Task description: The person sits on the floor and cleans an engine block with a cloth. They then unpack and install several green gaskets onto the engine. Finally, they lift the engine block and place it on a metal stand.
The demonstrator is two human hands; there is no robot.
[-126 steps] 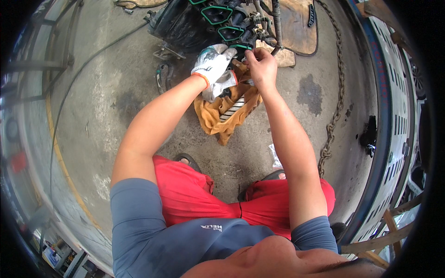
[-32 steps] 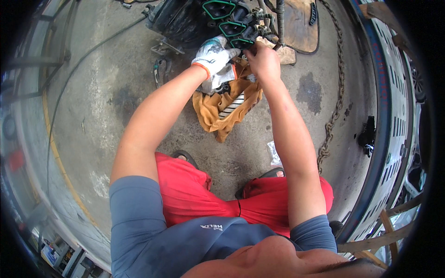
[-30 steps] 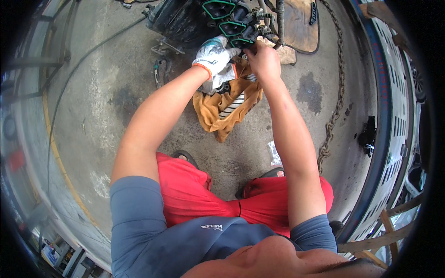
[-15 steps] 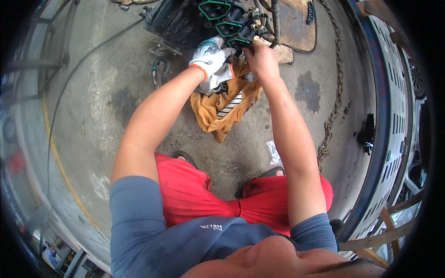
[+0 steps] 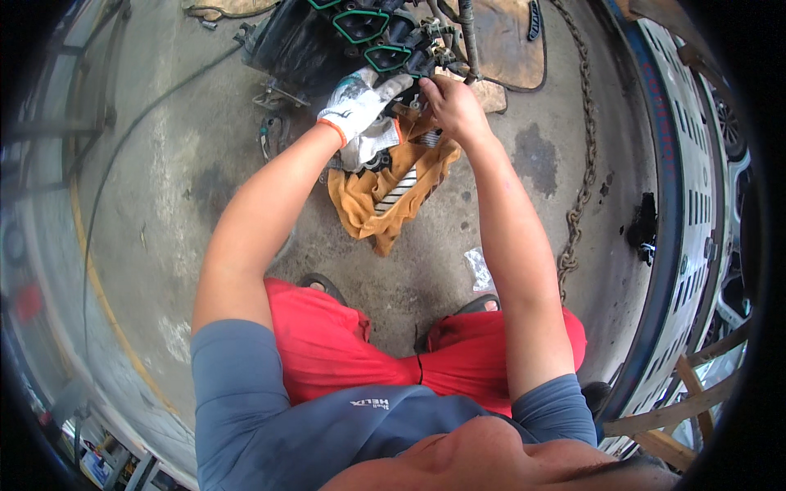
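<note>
A black engine intake manifold (image 5: 291,49) lies at the far side, its ports rimmed with green rubber gaskets (image 5: 386,58). My left hand (image 5: 359,106), in a white knit glove with an orange cuff, is closed against the manifold's near edge. Beside the nearest port, my bare right hand (image 5: 455,108) has its thumb and fingers pinched together; what lies between them is too small to make out. Just below both hands sits a crumpled brown cloth (image 5: 356,200), with a second white glove (image 5: 371,146) and a striped piece of fabric (image 5: 398,191) on it.
A rusty chain (image 5: 584,164) runs along the concrete floor at the right, beside a long blue-edged metal structure (image 5: 655,204). Brown matting (image 5: 509,45) lies beyond my right hand. A dark hose (image 5: 147,102) curves down the left. Clear plastic wrapping (image 5: 477,270) rests near my right foot.
The whole scene has shifted slightly up and left in view. Both hands stay at the manifold's nearest port, my right finger and thumb still pinched there.
</note>
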